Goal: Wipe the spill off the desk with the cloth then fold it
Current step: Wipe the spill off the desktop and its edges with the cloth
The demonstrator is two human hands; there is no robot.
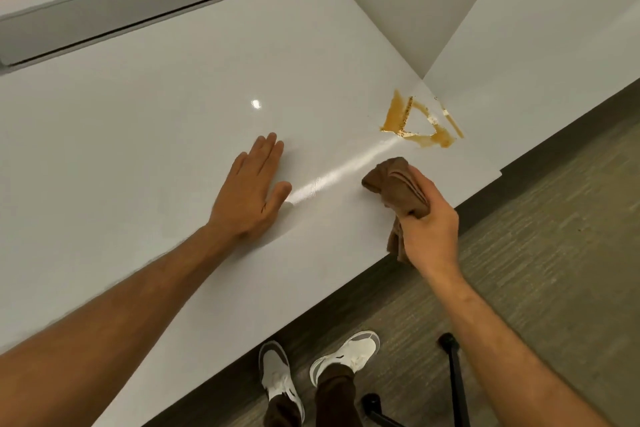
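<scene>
Item: amber-brown liquid spill (417,123) on glossy white worktop (156,135), unwiped. Right hand (427,227) clamped around bunched brown cloth (398,189), just short of spill. Left hand (251,191) flat, fingers straight, bracing. Advised: press cloth flat, sweep inward from spill's edges.

The worktop (145,135) is white, smooth and glossy, catching a small light glint beyond the left fingers (270,146) and a long sheen streak between the two hands. The cloth (398,191), bunched in the right fingers (420,184), is brown, soft, matt fabric with folds. Just beyond it the spill (415,121) looks wet, amber and shiny, with grainy specks. Far beyond the left fingers, a grey matt panel (117,10) looks like brushed metal. The floor (554,253) is matt with streaky grey grain.
</scene>
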